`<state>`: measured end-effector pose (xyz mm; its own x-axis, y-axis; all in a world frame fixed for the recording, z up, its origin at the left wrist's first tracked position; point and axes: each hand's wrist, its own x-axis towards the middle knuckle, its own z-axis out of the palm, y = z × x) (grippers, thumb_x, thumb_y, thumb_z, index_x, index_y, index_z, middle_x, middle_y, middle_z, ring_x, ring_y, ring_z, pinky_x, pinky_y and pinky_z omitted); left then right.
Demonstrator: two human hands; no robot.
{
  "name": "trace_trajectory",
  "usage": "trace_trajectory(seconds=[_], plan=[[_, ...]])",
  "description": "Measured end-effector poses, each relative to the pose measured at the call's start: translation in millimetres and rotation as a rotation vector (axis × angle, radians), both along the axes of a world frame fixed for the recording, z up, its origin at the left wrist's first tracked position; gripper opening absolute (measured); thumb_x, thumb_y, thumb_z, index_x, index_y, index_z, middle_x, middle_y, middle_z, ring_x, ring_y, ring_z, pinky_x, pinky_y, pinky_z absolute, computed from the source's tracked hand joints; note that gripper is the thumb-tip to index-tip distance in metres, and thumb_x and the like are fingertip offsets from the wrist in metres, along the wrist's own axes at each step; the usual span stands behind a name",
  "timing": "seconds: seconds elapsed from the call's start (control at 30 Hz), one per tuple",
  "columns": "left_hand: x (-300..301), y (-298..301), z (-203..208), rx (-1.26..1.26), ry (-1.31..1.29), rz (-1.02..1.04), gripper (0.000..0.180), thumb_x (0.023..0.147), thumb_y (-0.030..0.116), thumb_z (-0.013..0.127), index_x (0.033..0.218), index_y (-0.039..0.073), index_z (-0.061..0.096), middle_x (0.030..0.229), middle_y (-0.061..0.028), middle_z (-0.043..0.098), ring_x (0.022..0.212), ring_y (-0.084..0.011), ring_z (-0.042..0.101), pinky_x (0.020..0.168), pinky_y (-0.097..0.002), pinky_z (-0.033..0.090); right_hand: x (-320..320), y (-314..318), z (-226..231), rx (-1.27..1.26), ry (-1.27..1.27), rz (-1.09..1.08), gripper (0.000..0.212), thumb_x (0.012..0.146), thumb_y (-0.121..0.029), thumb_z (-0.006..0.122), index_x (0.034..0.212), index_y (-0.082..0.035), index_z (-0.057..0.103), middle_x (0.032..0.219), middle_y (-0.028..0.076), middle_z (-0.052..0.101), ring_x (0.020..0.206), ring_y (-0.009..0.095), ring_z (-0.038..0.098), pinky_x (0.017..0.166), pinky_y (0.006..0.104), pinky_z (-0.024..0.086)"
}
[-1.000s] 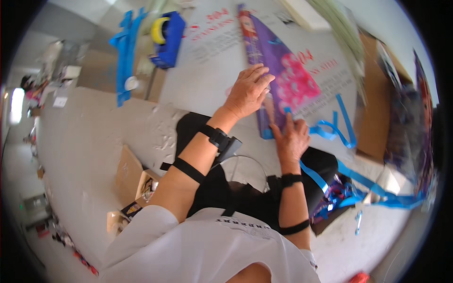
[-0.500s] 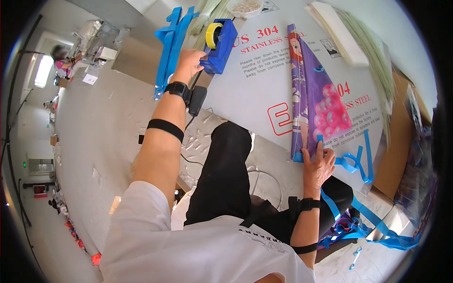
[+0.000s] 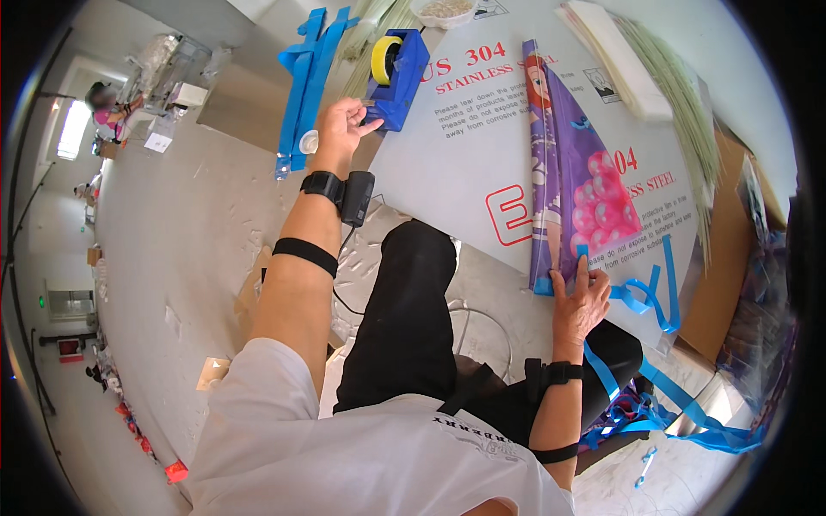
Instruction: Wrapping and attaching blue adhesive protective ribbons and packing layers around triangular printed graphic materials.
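Observation:
My left hand (image 3: 343,127) is just off the near end of a blue tape dispenser (image 3: 398,101) carrying a yellow-cored roll. Its fingers are curled with the thumb out; a strip of clear tape in them would be too faint to make out. My right hand (image 3: 580,305) lies with fingers apart on the lower end of a folded purple printed sheet (image 3: 572,163), shaped like a long triangle with pink balloons and a cartoon figure. Blue ribbon (image 3: 634,299) runs from under that hand in loops to the right. A short blue tab shows at the fingertips.
Flat blue strips (image 3: 303,95) lie left of the dispenser. A white bowl (image 3: 445,12), white sheets (image 3: 615,64) and thin pale sticks (image 3: 680,103) are along the back of the table (image 3: 430,181). Cardboard (image 3: 718,258) stands at the right. Another person (image 3: 110,112) is far left.
My left hand has drawn back slightly from the dispenser, its thumb now sticking out. A pale round thing shows beside it on the blue strips. My right hand stays on the purple sheet.

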<state>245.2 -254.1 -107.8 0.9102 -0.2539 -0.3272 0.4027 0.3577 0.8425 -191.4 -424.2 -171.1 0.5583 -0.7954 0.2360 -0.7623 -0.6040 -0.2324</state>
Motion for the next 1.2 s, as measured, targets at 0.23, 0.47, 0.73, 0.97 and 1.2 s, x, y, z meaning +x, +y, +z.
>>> trace_trajectory(seconds=[0.23, 0.47, 0.73, 0.97, 1.2], plan=[[3, 7, 0, 0.27, -0.005, 0.0, 0.009, 0.08, 0.001, 0.062, 0.079, 0.005, 0.054, 0.068, -0.0017, 0.049, 0.055, -0.0128, 0.045, 0.056, -0.0328, 0.045, -1, 0, -1, 0.016, -0.008, -0.006, 0.06, 0.074, -0.042, 0.078, 0.124, -0.013, 0.063, 0.105, 0.006, 0.051, 0.099, 0.027, 0.052, 0.075, 0.0413, 0.042], [0, 10, -12, -0.032, 0.415, -0.104, 0.014, 0.092, 0.005, 0.059, 0.083, 0.004, 0.047, 0.067, -0.0011, 0.042, 0.054, -0.0105, 0.04, 0.047, -0.0228, 0.03, -3, 0, -1, 0.019, -0.012, -0.014, 0.06, 0.074, -0.041, 0.077, 0.125, -0.013, 0.062, 0.105, 0.006, 0.051, 0.099, 0.027, 0.052, 0.075, 0.0416, 0.042], [-24, 18, -45, -0.069, 0.301, 0.059, 0.011, 0.093, 0.01, 0.058, 0.087, 0.002, 0.053, 0.066, -0.0014, 0.042, 0.055, -0.0123, 0.041, 0.052, -0.0284, 0.034, 1, 1, 1, 0.018, -0.018, -0.012, 0.059, 0.074, -0.042, 0.077, 0.124, -0.014, 0.063, 0.104, 0.007, 0.051, 0.099, 0.027, 0.052, 0.075, 0.0426, 0.042], [-30, -6, -9, 0.244, 0.215, 0.146, 0.017, 0.093, 0.017, 0.059, 0.086, 0.002, 0.055, 0.069, -0.0037, 0.048, 0.059, -0.0153, 0.044, 0.054, -0.0297, 0.037, -4, 0, -1, 0.016, -0.016, -0.015, 0.06, 0.074, -0.042, 0.077, 0.124, -0.014, 0.062, 0.104, 0.007, 0.051, 0.098, 0.028, 0.052, 0.075, 0.0423, 0.042], [-28, 0, -46, 0.229, 0.296, -0.134, 0.014, 0.089, 0.009, 0.061, 0.077, 0.008, 0.054, 0.066, -0.0002, 0.045, 0.056, -0.0128, 0.043, 0.051, -0.0292, 0.035, -2, 0, -3, -0.013, -0.038, -0.007, 0.06, 0.073, -0.043, 0.077, 0.124, -0.015, 0.062, 0.104, 0.006, 0.051, 0.097, 0.027, 0.052, 0.076, 0.0419, 0.042]])
